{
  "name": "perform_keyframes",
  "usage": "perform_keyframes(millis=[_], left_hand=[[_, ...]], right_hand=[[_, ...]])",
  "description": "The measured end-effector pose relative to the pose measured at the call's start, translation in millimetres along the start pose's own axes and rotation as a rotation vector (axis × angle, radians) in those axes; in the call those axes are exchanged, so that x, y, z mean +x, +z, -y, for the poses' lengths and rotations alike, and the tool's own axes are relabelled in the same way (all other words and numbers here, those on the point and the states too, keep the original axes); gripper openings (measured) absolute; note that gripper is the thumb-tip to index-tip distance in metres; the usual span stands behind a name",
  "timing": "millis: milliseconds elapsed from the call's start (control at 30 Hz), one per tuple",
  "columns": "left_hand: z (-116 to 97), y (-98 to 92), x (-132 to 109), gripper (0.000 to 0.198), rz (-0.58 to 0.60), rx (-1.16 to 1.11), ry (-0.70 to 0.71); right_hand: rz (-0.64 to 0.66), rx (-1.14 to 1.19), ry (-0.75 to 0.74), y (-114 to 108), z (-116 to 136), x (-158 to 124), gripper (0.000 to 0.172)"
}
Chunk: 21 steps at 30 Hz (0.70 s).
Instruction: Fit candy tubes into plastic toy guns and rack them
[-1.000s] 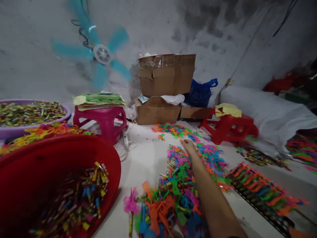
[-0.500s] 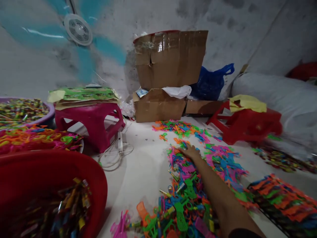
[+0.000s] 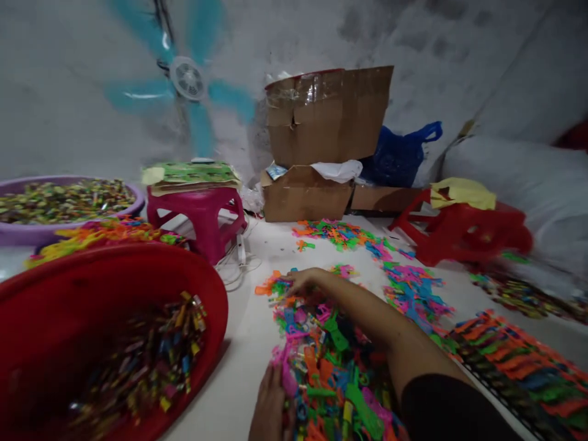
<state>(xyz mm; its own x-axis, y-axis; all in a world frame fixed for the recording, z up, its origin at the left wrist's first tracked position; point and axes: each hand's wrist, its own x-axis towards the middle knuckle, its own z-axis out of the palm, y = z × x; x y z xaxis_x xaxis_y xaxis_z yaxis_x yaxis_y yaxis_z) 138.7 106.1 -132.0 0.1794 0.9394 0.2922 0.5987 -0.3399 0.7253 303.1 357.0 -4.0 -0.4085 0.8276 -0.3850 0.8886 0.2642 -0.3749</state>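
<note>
My right hand (image 3: 303,282) reaches across from the right to the far left corner of a heap of small bright plastic pieces (image 3: 337,334) on the white surface. Its fingers stretch out over orange and blue pieces, slightly blurred. At the heap's near left edge rests my left hand (image 3: 272,401), fingers extended and lying against a pink piece; its lower part is cut off by the frame. The heap mixes green, pink, orange and blue flat pieces, some with rings, and short shiny tubes. My right forearm hides part of it.
A red basin (image 3: 202,269) with shiny tubes stands at left, a purple tub (image 3: 27,233) behind it. Further back are a magenta stool (image 3: 206,214), a fan (image 3: 187,79) and cardboard boxes (image 3: 303,196). To the right are a red stool (image 3: 473,226) and rows of pieces (image 3: 528,367).
My right hand has come left and nearer, and the far end of the heap has shifted left with it. My left hand has entered at the bottom. The view has turned slightly left.
</note>
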Motion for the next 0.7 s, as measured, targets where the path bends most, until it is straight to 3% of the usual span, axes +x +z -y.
perform_keyframes(millis=[100, 233, 300, 367, 400, 467, 567, 633, 700], left_hand=[[-11, -1.2, -8, 0.049, 0.065, -0.013, 0.002], [-22, -32.7, -22, 0.043, 0.072, -0.045, 0.043], [-24, -52.6, -20, 0.042, 0.065, -0.022, 0.118], [-24, -69.6, -3, 0.041, 0.076, 0.038, 0.21], [-24, -76.1, 10, 0.038, 0.087, 0.083, 0.231], [-21, -84.8, 42, 0.036, 0.158, 0.152, 0.261], [-14, -89.5, 83, 0.03, 0.269, 0.199, 0.268], [-7, -89.5, 95, 0.031, 0.278, 0.205, 0.254], [3, -88.7, 95, 0.036, 0.265, 0.212, 0.225]], right_hand=[[0.191, 0.014, -0.083, 2, 59, -4, 0.064], [0.296, -0.013, -0.191, -19, 122, -39, 0.043], [0.195, -0.057, -0.246, -41, 138, -74, 0.039], [-0.073, -0.143, -0.326, -52, 148, -115, 0.04], [-0.168, -0.185, -0.35, -48, 152, -136, 0.042], [-0.295, -0.208, -0.368, -12, 157, -175, 0.046], [-0.453, -0.276, -0.282, 102, 154, -211, 0.053], [-0.503, -0.319, -0.218, 182, 141, -220, 0.063], [-0.565, -0.35, -0.115, 234, 123, -225, 0.063]])
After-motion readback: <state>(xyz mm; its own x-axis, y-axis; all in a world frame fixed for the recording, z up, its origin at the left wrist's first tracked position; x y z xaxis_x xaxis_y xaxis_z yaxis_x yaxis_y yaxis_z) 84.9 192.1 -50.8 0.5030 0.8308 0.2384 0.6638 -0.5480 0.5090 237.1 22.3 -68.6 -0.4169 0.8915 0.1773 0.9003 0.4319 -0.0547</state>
